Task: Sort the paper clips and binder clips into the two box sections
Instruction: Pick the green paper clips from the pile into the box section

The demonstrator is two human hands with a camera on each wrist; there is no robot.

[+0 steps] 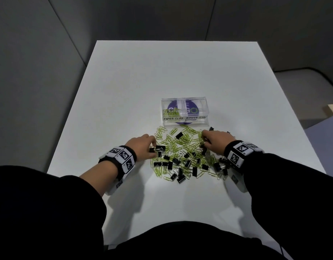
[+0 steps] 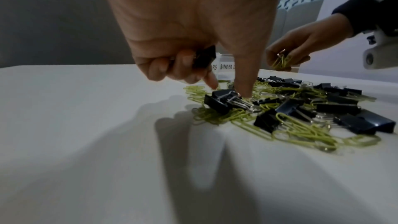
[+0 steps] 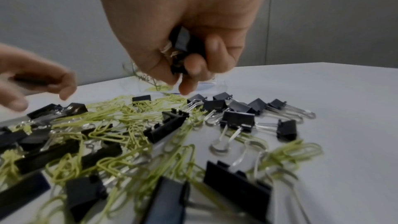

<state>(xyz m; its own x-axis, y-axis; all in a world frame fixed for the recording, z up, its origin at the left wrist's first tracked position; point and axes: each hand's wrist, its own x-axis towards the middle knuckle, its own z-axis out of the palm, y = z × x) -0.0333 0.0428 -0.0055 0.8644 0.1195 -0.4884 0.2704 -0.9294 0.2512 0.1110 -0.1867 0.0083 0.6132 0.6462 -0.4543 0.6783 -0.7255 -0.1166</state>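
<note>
Mixed pile of green paper clips (image 1: pixel 182 145) and black binder clips (image 1: pixel 188 163), spread on the white counter (image 1: pixel 124 91) just in front of the clear two-section box (image 1: pixel 185 112). The box's front wall is lettered PAPER CLIPS on the left section and BINDER CLIPS on the right; a few green paper clips already lie in the left section, while the right one looks empty, so the sort appears barely begun. The left hand (image 1: pixel 143 145) works at the left edge of the pile: in the left wrist view its curled fingers (image 2: pixel 183 64) hold a black binder clip against the palm, while the extended forefinger presses down on the wire handles of another binder clip (image 2: pixel 224 100) lying on the counter. The right hand (image 1: pixel 214 141) is at the pile's far right; its grip is closed round several binder clips (image 3: pixel 183 50) bunched in the palm, and the left wrist view shows green paper clips (image 2: pixel 280 61) pinched at its fingertips as well. Handling, as a judgement: both kinds are light and rigid. The paper clips are thin wire that lies flat and interlocks, so they are best pinched at a loop end and lifted slowly to shed tangled neighbours. The binder clips offer a firm hold on the black body or the folded wire handles, though the smooth bodies may slip from an overfull palm.
</note>
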